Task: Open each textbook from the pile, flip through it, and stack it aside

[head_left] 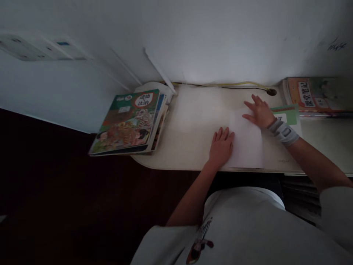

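A white sheet of paper [246, 147] lies on the pale desk [182, 140], close to its front edge. My left hand [221, 147] rests flat at the sheet's left side, fingers spread and pointing away from me. Over the sheet's upper right part is my right hand [257, 111], its fingers apart and nothing held in them; whether it touches the paper I cannot tell. A grey band is around my right wrist. Partly hidden behind that wrist is a green and white book [291, 116].
A stack of books [127, 123] stands at the desk's left end, reaching past the edge. More books [317, 95] are piled at the back right. A yellow cable [234, 84] runs along the wall towards a round hole [271, 91] in the desk.
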Demonstrator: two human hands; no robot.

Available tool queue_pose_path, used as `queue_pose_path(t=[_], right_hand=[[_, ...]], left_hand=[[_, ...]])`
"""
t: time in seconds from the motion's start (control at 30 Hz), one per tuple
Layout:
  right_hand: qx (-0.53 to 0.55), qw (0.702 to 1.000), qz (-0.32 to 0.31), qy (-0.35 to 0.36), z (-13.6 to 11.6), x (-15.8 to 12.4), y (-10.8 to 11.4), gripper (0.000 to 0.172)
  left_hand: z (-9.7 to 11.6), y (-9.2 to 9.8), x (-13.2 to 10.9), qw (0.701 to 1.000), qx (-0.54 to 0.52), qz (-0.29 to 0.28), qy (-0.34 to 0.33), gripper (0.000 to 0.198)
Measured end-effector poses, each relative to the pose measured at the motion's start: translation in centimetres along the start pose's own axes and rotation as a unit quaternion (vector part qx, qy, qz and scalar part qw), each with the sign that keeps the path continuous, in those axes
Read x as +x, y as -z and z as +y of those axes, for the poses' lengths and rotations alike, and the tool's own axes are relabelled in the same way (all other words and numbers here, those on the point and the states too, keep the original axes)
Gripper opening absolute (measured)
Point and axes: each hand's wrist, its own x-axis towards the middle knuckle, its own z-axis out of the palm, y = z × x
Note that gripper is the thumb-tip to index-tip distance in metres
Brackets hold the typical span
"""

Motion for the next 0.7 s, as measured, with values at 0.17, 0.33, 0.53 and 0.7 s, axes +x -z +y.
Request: queue_pose_path(t=[0.17,0.33,0.53,0.7], right_hand=[[0.044,0.999,-0.015,-0.014,1.1,2.7,-2.0,0.060],[0.044,0.999,-0.004,-0.025,-0.3,2.2,-2.6,0.056],[0.025,0.995,0.014,-0.095,-1.3,2.5,-3.3,0.045],[0.071,0.994,0.023,-0.075,-1.4,2.7,-3.5,0.046]], left_hand=[[0.1,0.0,0.0,1.000,0.001,0.014,0.006,0.042],[0.2,0.3,0.0,1.000,0.001,0.021,0.004,0.050],[3.5,1.9,-0.2,0.993,0.007,-0.037,-0.114,0.063],[6.5,1.6,0.1,0.985,-0.001,-0.046,-0.166,0.080]])
